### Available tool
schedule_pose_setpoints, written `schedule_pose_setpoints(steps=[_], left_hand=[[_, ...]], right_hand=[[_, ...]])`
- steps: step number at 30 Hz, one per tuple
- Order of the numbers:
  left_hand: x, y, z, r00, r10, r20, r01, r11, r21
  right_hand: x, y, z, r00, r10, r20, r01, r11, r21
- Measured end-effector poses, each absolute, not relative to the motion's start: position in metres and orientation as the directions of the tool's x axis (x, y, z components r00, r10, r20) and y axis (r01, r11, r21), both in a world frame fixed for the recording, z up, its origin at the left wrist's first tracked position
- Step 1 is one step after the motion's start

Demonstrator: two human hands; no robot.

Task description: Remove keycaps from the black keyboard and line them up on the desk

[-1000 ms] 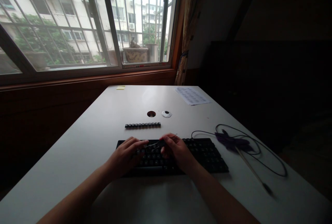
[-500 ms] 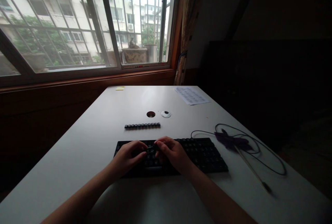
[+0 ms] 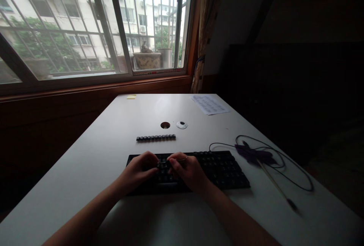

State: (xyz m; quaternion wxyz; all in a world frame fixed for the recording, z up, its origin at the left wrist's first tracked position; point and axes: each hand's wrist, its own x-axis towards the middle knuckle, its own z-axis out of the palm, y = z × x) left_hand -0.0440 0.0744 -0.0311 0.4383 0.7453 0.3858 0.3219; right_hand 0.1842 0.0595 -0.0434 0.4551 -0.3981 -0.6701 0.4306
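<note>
A black keyboard [image 3: 224,170] lies on the white table under both of my hands. My right hand [image 3: 189,168] pinches a thin metal tool [image 3: 182,159], whose slim tip reaches left over the keys toward my other hand. My left hand [image 3: 143,166] is curled over the keyboard's left half, with thumb and fingers closed near that tip. What it holds, if anything, is too small and dark to make out. Beyond the keyboard stands a neat row of loose black keycaps [image 3: 156,137].
A brush [image 3: 274,181] and a purple cloth [image 3: 253,155] lie at the right with a looped black cable [image 3: 308,190]. Farther back are a round table hole [image 3: 165,125], a white ring cover [image 3: 182,125], printed papers [image 3: 210,104] and a yellow note [image 3: 131,96].
My left hand has shifted slightly to the left. My right hand has turned a little, so more of the thin metal tool shows. The keycap row has not moved.
</note>
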Motion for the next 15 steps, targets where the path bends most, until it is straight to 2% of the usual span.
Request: schedule_pose_setpoints(steps=[6, 11, 15], left_hand=[[-0.0438, 0.0753, -0.0310, 0.522, 0.838, 0.162, 0.274, -0.344, 0.898], [-0.0441, 0.0770, -0.0317, 0.509, 0.824, 0.249, 0.291, -0.437, 0.851], [-0.0445, 0.0776, -0.0317, 0.479, 0.835, 0.270, 0.280, -0.437, 0.855]], right_hand=[[0.1856, 0.0597, -0.0430, -0.244, 0.939, 0.242, 0.098, 0.272, -0.957], [0.1863, 0.0590, -0.0433, -0.244, 0.940, 0.239, 0.090, 0.267, -0.959], [0.1856, 0.0594, -0.0429, -0.261, 0.937, 0.233, 0.102, 0.267, -0.958]])
